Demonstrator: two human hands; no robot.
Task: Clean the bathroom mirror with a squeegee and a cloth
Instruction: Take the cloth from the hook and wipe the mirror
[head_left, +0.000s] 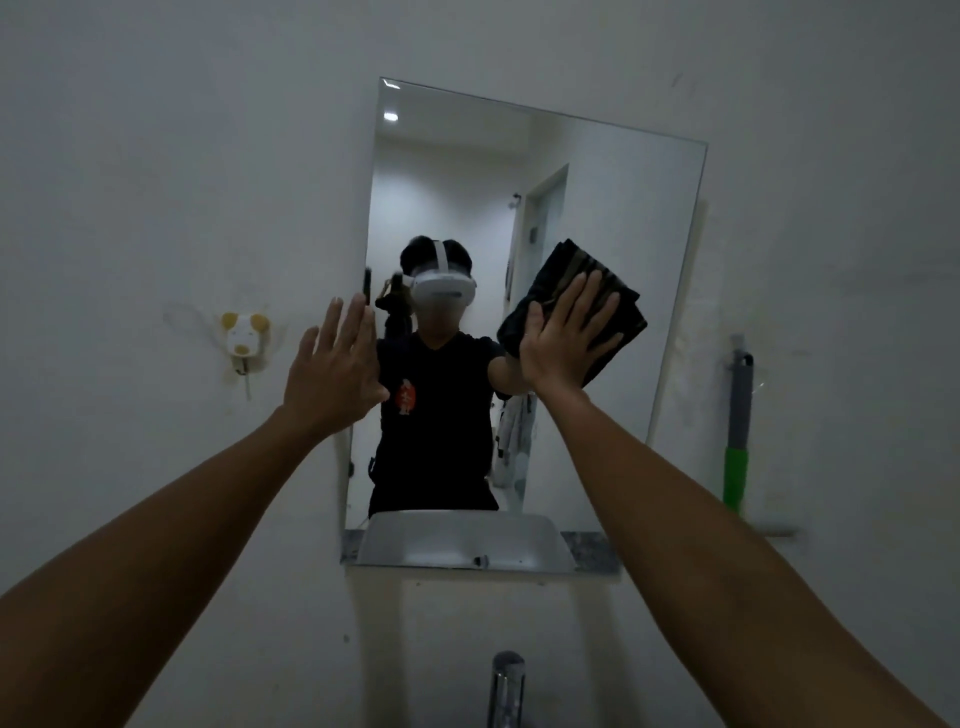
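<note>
Two bare hands are raised toward the bathroom mirror (587, 171), which is fixed to the white wall at the centre of the frame. A dark folded cloth (582, 291) is pressed flat against the glass at the mirror's right-centre by the right hand (569, 338), whose fingers are spread over it rather than closed around it. The left hand (332, 374) is held open and empty, fingers extended, at the mirror's left edge; whether the glass is actually touched cannot be told. A squeegee (737, 436), with a grey shaft and green grip, is seen hanging against the wall at the right of the frame, well apart from both hands. From this, the cloth stage is judged to be in hand, with wiping under way around the middle of the glass. No streaks or wet patches can be made out in the dim light, so the share already cleaned cannot be stated. A tap (506, 686) is visible at the bottom centre.
</note>
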